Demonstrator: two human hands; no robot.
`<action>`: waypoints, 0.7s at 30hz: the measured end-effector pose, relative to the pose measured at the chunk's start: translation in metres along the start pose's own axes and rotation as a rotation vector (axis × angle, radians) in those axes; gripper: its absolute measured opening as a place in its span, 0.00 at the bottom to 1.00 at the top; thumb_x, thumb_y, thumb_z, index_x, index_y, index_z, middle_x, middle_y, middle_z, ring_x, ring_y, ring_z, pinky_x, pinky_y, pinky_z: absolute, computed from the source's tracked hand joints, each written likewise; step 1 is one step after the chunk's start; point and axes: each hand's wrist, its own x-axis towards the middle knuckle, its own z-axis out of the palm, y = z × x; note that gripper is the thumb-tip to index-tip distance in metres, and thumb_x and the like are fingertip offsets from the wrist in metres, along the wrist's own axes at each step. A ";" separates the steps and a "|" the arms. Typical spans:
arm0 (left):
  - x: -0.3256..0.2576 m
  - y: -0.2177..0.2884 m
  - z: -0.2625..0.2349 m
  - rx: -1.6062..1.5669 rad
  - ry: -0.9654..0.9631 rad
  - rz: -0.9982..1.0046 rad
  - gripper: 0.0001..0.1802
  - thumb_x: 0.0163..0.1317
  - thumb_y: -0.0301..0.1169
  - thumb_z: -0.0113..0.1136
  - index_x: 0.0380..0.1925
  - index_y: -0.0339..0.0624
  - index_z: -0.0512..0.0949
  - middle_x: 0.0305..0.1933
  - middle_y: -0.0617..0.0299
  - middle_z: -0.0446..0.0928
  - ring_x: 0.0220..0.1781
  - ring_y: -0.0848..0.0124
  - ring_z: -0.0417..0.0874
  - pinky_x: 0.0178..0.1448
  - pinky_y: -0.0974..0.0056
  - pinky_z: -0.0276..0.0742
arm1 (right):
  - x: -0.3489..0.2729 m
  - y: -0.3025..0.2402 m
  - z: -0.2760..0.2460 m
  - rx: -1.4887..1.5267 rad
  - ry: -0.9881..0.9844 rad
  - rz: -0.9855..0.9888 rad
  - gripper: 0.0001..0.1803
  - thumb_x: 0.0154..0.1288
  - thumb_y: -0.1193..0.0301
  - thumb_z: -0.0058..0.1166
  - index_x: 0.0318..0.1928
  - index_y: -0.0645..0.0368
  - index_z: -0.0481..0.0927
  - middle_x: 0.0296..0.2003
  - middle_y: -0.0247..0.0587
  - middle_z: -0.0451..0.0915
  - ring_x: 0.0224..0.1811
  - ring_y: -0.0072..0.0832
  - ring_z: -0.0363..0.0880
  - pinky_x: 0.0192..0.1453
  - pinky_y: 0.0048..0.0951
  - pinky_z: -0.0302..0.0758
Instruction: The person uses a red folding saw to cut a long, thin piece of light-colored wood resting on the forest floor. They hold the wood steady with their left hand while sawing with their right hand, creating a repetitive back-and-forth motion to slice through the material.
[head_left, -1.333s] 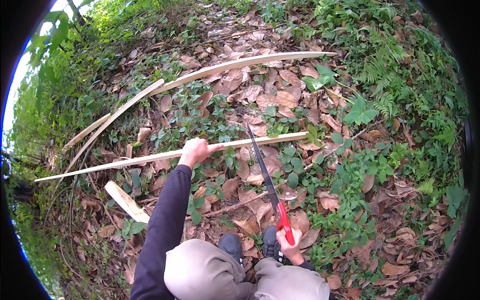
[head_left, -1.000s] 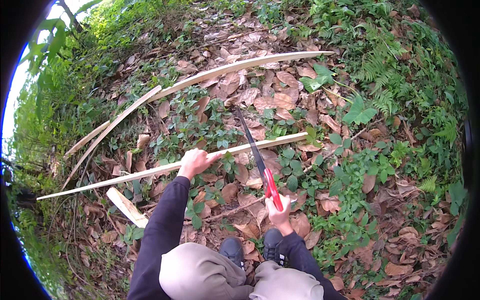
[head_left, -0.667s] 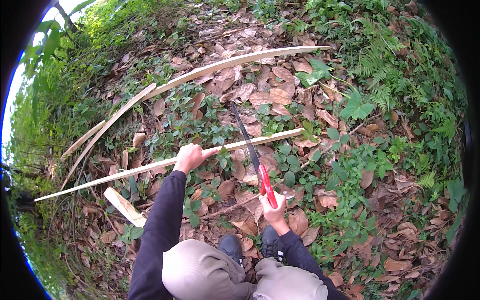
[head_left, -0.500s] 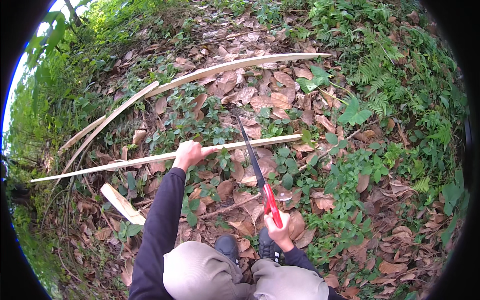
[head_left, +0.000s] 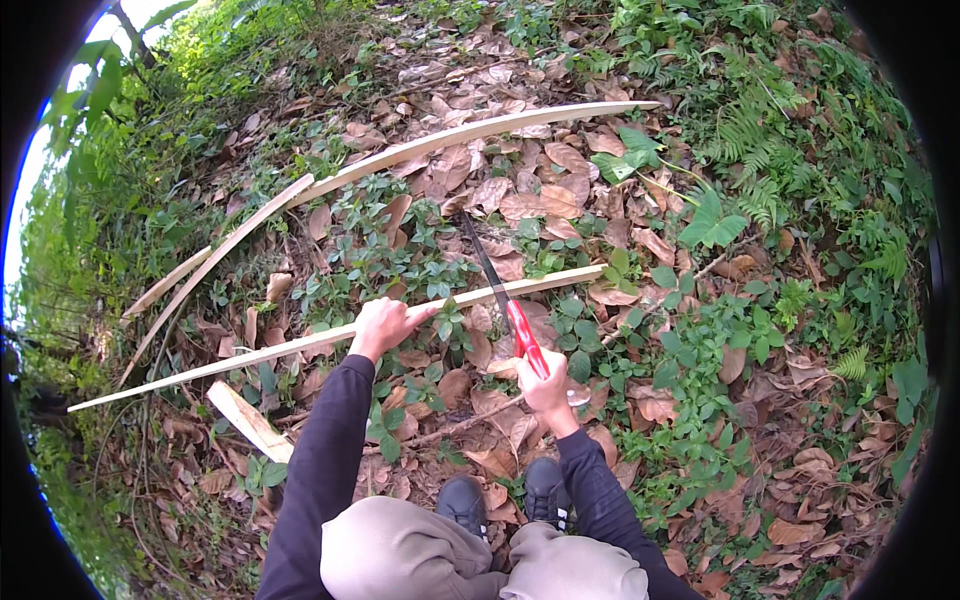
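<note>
Long straight strip of pale wood (head_left: 270, 352), one: set aslant across the frame's middle, its tapering end near the left rim, its blunt right end beside a small green sprig (head_left: 621, 264). Left hand (head_left: 380, 328): grip closed over the strip, thumb laid along it. Right hand (head_left: 545, 385), centre: grip wrapped around a red-handled saw with a dark narrow blade (head_left: 518, 325), blade crossing the strip, tip toward the upper centre. Open room: a leaf-strewn gap between strip and tip-side woodwork; wider ground at lower right, covered with brown leaves and low greenery. Long pale curved-looking board (head_left: 480, 130), upper centre, beyond the blade tip. Second pale board (head_left: 230, 240), upper left, meeting it. Short thick pale wood piece (head_left: 250, 422), lower left, near the left sleeve. Thin brown stick (head_left: 455, 428) and two dark shoes (head_left: 460, 503), lower centre, nearest the body.
</note>
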 end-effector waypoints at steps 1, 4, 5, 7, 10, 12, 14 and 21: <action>0.001 0.000 0.000 -0.016 0.014 0.012 0.48 0.64 0.72 0.46 0.11 0.35 0.81 0.14 0.45 0.76 0.22 0.48 0.83 0.31 0.49 0.78 | 0.003 0.003 -0.003 -0.002 -0.009 0.001 0.12 0.60 0.75 0.60 0.22 0.64 0.74 0.13 0.35 0.71 0.15 0.20 0.68 0.22 0.32 0.63; 0.000 -0.005 0.004 0.025 -0.036 -0.018 0.48 0.63 0.74 0.46 0.11 0.36 0.81 0.15 0.47 0.77 0.22 0.51 0.83 0.32 0.51 0.79 | -0.010 0.027 -0.016 -0.162 -0.069 -0.195 0.11 0.60 0.75 0.59 0.22 0.64 0.74 0.13 0.35 0.71 0.16 0.20 0.69 0.22 0.32 0.63; 0.001 -0.008 0.002 0.042 -0.038 -0.029 0.49 0.62 0.74 0.46 0.12 0.36 0.81 0.15 0.47 0.77 0.22 0.51 0.83 0.31 0.51 0.79 | -0.018 0.022 -0.010 -0.052 -0.038 -0.042 0.11 0.60 0.76 0.59 0.22 0.63 0.74 0.14 0.34 0.71 0.15 0.20 0.69 0.22 0.31 0.63; 0.002 -0.006 -0.002 0.021 -0.013 -0.030 0.49 0.61 0.75 0.46 0.12 0.35 0.81 0.15 0.47 0.77 0.22 0.50 0.83 0.32 0.51 0.79 | -0.039 0.006 -0.004 0.090 0.021 0.111 0.11 0.60 0.76 0.59 0.22 0.63 0.73 0.13 0.36 0.71 0.15 0.22 0.69 0.22 0.32 0.64; 0.008 -0.008 -0.001 -0.011 -0.014 -0.026 0.49 0.61 0.74 0.47 0.11 0.35 0.80 0.15 0.46 0.77 0.23 0.49 0.83 0.34 0.49 0.79 | -0.077 -0.016 -0.020 0.005 0.007 0.071 0.12 0.60 0.77 0.58 0.21 0.62 0.73 0.14 0.39 0.71 0.15 0.29 0.72 0.23 0.34 0.66; 0.017 -0.014 -0.006 0.006 -0.045 -0.052 0.49 0.62 0.74 0.46 0.10 0.35 0.80 0.15 0.46 0.77 0.24 0.48 0.83 0.35 0.49 0.79 | -0.122 -0.013 -0.043 -0.085 -0.022 0.007 0.13 0.60 0.77 0.58 0.20 0.61 0.72 0.13 0.38 0.71 0.14 0.30 0.73 0.23 0.33 0.67; 0.012 -0.010 -0.004 -0.021 -0.054 -0.039 0.49 0.61 0.74 0.46 0.10 0.35 0.80 0.15 0.46 0.77 0.23 0.49 0.83 0.35 0.49 0.79 | -0.171 -0.010 -0.073 -0.068 -0.030 0.091 0.14 0.58 0.78 0.58 0.18 0.61 0.71 0.12 0.37 0.70 0.13 0.29 0.72 0.22 0.33 0.67; 0.001 -0.001 -0.003 0.004 -0.003 0.043 0.49 0.63 0.73 0.46 0.11 0.35 0.81 0.14 0.45 0.76 0.22 0.48 0.82 0.33 0.49 0.79 | -0.154 -0.011 -0.056 -0.014 0.006 0.090 0.14 0.59 0.77 0.59 0.18 0.61 0.71 0.13 0.39 0.70 0.13 0.25 0.70 0.21 0.33 0.65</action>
